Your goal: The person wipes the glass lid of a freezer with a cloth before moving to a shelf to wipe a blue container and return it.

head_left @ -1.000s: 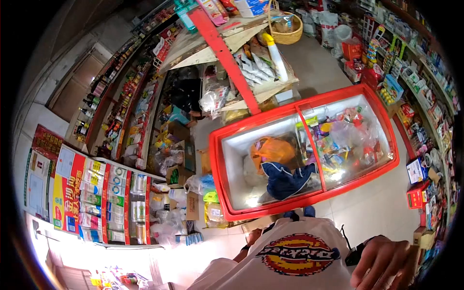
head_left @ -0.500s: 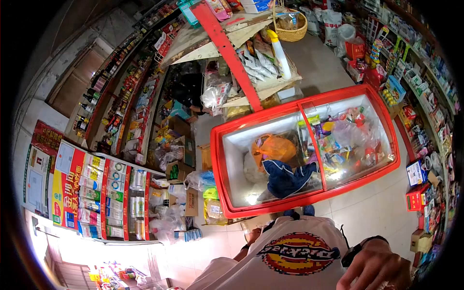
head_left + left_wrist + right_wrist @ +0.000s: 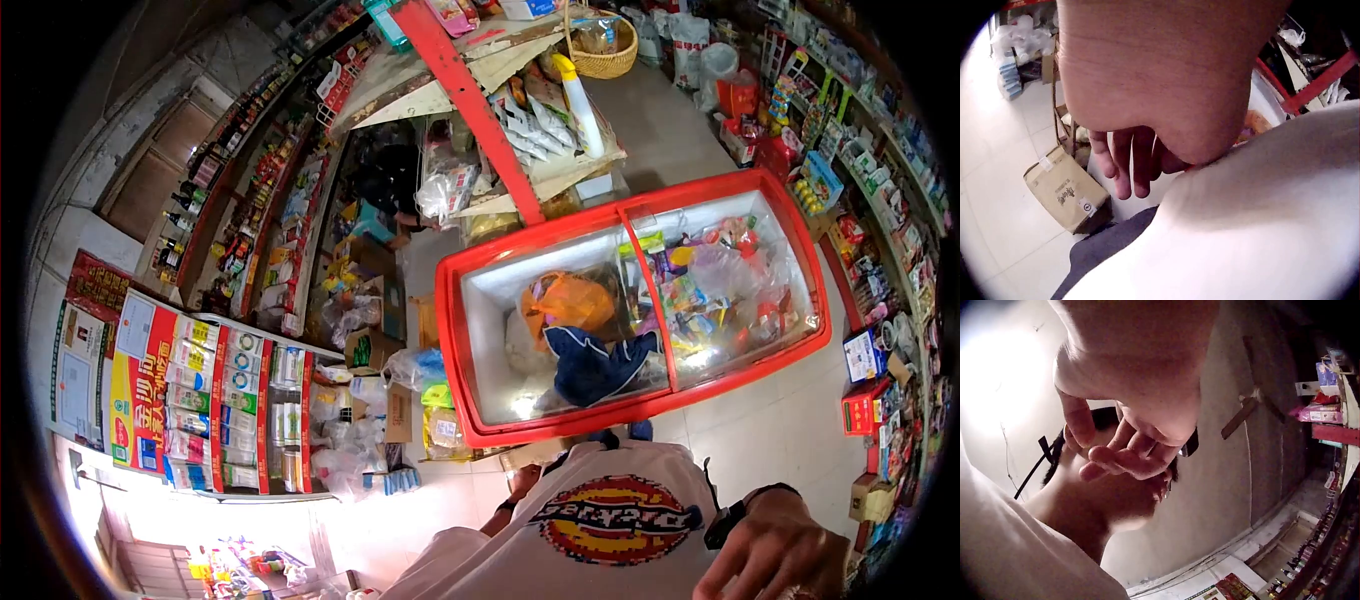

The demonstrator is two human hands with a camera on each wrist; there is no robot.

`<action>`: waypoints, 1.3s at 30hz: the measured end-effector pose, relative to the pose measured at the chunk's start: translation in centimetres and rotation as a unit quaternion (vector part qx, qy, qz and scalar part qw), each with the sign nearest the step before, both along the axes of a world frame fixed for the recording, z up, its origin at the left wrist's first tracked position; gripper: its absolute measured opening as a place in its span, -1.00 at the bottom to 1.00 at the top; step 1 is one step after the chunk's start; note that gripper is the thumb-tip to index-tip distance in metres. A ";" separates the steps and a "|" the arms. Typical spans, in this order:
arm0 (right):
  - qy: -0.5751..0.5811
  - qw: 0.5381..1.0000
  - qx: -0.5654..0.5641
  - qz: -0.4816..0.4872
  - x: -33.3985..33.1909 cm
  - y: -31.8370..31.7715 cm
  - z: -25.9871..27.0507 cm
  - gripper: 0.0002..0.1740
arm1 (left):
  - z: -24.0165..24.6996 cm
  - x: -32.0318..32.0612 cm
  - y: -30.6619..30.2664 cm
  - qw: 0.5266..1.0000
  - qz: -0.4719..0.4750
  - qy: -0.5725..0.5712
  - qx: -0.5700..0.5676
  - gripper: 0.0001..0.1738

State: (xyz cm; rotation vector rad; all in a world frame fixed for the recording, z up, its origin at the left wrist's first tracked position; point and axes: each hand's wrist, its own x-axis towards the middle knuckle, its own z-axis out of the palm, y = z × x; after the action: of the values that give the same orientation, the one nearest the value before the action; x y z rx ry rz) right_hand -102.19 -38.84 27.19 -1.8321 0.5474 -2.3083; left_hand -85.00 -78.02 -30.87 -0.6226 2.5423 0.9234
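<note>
Frzr [image 3: 560, 425] w/ red rim, wht inner walls.

The freezer rim [image 3: 560, 428] looks like glossy plastic. The navy garment [image 3: 595, 370] is matt cloth, the carton [image 3: 1063, 190] matt cardboard.

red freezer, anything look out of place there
The dark blue cloth, bunched beside the orange bag, looks odd: it seems to be clothing, at a freezer holding packaged goods. I cannot tell whether it lies inside or on top.

the blue cloth [image 3: 595, 368] hides part of the orange bag [image 3: 572, 300]; print on the carton [image 3: 1066, 190] is too small.
</note>
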 end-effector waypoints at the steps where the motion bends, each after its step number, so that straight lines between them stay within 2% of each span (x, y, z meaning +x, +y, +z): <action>1: -0.002 1.000 0.013 0.006 0.0 0.2 0.0 -0.57 | 0.3 -0.1 0.1 0.999 -0.006 -0.034 -0.039 -0.66; 2: -0.003 1.000 0.027 0.012 -0.2 0.4 0.0 -0.57 | 0.8 0.2 -0.1 0.999 -0.035 -0.005 -0.028 -0.66; 3: -0.006 0.999 0.029 0.013 -0.6 0.5 -0.1 -0.57 | 2.5 0.3 -0.5 0.991 0.022 0.023 0.130 -0.67; 4: 0.023 0.996 0.034 0.082 -1.2 0.7 -0.1 -0.59 | 3.4 0.7 -1.1 0.954 0.079 0.049 0.286 -0.68; 5: 0.048 0.987 0.040 0.148 -1.7 0.8 -0.1 -0.60 | 2.2 0.8 -1.7 0.929 0.168 0.021 0.330 -0.71; 6: 0.038 0.988 0.047 0.144 -1.9 0.9 -0.2 -0.60 | 3.5 1.0 -2.1 0.955 0.142 -0.013 0.259 -0.61; 7: 0.035 0.984 0.030 0.173 -2.0 0.9 -0.4 -0.63 | 1.1 1.7 -3.9 0.832 0.241 0.042 0.498 -0.54; 8: 0.036 0.978 0.016 0.204 -2.4 0.9 -0.6 -0.63 | 3.9 -0.4 -3.3 0.653 0.324 0.052 0.683 -0.43; 9: 0.018 0.985 0.002 0.173 -3.0 0.3 -1.2 -0.49 | 1.1 1.1 -4.2 0.878 0.282 0.057 0.383 -0.67; 10: 0.019 0.989 0.024 0.145 -4.3 0.2 -1.9 -0.65 | 1.0 0.1 -3.0 0.957 0.191 0.128 0.177 -0.61; 11: -0.017 0.990 0.028 0.135 -5.4 0.9 -4.3 -0.51 | 1.4 -0.5 -2.9 0.970 0.194 0.105 0.104 -0.58; 12: -0.246 0.946 -0.190 -0.086 -0.9 -3.7 -12.0 -0.77 | 2.7 -1.8 -2.5 0.976 0.176 0.099 0.077 -0.53; 13: -0.345 0.921 0.118 -0.136 -3.3 -0.9 -6.5 -0.66 | 3.9 -3.4 -1.6 0.986 0.130 0.108 -0.017 -0.50; 14: -0.280 0.892 0.265 -0.237 -5.9 -0.7 -8.5 -0.41 | 6.2 -5.0 -0.7 0.980 0.148 0.095 0.092 -0.44; 15: -0.271 0.853 0.338 -0.290 -8.0 -1.7 -11.6 -0.44 | 0.8 -6.2 -1.3 0.971 0.107 0.210 0.025 -0.42; 16: -0.213 0.791 0.449 -0.356 -9.6 -2.0 -15.1 -0.45 | 6.4 -8.9 0.0 0.977 0.021 0.212 0.024 -0.42; 17: -0.169 0.790 0.438 -0.394 -11.0 -2.7 -21.0 -0.48 | 7.7 -11.0 1.3 0.965 0.054 0.244 0.083 -0.49; 18: -0.247 0.756 0.507 -0.333 -11.5 -2.4 -25.0 -0.48 | 10.3 -13.4 2.6 0.971 0.092 0.174 0.136 -0.50; 19: -0.326 0.766 0.483 -0.273 -11.9 -1.7 -31.0 -0.51 | 11.9 -14.9 3.8 0.955 0.051 0.249 0.155 -0.46; 20: -0.291 0.756 0.500 -0.306 -11.6 -1.3 -36.1 -0.53 | 10.8 -16.6 4.1 0.956 0.004 0.276 0.097 -0.38; 21: -0.237 0.731 0.536 -0.349 -10.8 -0.9 -40.6 -0.59 | 11.2 -18.1 4.9 0.954 -0.014 0.284 0.093 -0.34; 22: -0.137 0.704 0.571 -0.400 -10.6 -0.1 -43.6 -0.63 | 11.8 -19.4 5.6 0.951 -0.030 0.294 0.088 -0.31; 23: -0.235 0.668 0.612 -0.353 -9.7 0.2 -45.4 -0.66 | 12.4 -20.5 6.3 0.950 -0.022 0.296 0.095 -0.31; 24: -0.173 0.646 0.634 -0.388 -9.5 0.4 -46.9 -0.57 | 13.0 -21.7 6.7 0.944 -0.044 0.324 0.051 -0.31; 25: -0.150 0.627 0.640 -0.418 -9.4 0.2 -46.6 -0.50 | 14.0 -23.1 7.1 0.934 -0.064 0.350 0.004 -0.31; 26: -0.128 0.608 0.646 -0.444 -9.4 -0.1 -46.4 -0.43 | 15.0 -24.2 7.5 0.935 -0.054 0.350 0.006 -0.31; 27: -0.135 0.601 0.641 -0.457 -9.9 -0.9 -46.1 -0.29 | 16.3 -25.0 8.0 0.926 -0.140 0.350 -0.032 -0.26; 28: -0.130 0.601 0.647 -0.450 -10.3 -1.7 -45.0 -0.29 | 17.0 -25.7 8.5 0.908 -0.225 0.348 -0.068 -0.22; 29: -0.093 0.589 0.660 -0.456 -11.0 -2.8 -43.0 -0.26 | 17.0 -26.4 8.9 0.903 -0.250 0.346 -0.053 -0.32; 30: -0.055 0.578 0.670 -0.462 -11.7 -3.8 -42.1 -0.22 | 16.1 -26.8 9.2 0.905 -0.242 0.345 -0.053 -0.32; 32: -0.063 0.622 0.675 -0.392 -13.2 -5.5 -42.6 -0.16 | 13.1 -27.9 9.5 0.887 -0.343 0.295 -0.098 -0.47; 33: -0.041 0.628 0.670 -0.395 -13.3 -6.3 -43.0 -0.21 | 11.4 -28.2 9.6 0.875 -0.347 0.327 -0.083 -0.59; 34: -0.013 0.636 0.660 -0.399 -13.5 -6.7 -44.0 -0.26 | 12.6 -28.2 10.0 0.883 -0.366 0.290 -0.048 -0.63; 36: 0.187 0.626 0.600 -0.463 -14.5 -6.1 -50.2 -0.48 | 15.3 -27.9 10.4 0.893 -0.387 0.231 0.011 -0.65; 37: 0.178 0.639 0.626 -0.410 -14.4 -6.4 -48.9 -0.56 | 16.2 -26.9 10.5 0.896 -0.393 0.203 0.040 -0.63; 38: 0.173 0.648 0.651 -0.356 -14.2 -6.6 -46.7 -0.61 | 17.7 -25.3 10.4 0.884 -0.354 0.301 0.048 -0.59; 39: 0.174 0.605 0.714 -0.306 -13.8 -6.9 -45.4 -0.66 | 17.7 -24.5 9.6 0.878 -0.356 0.309 0.081 -0.52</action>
State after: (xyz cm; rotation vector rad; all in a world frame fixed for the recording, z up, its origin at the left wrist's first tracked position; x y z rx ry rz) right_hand -116.00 -45.71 -18.21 -1.0979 2.3831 -0.6963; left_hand -109.50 -68.38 -13.16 0.7549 2.7968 1.1309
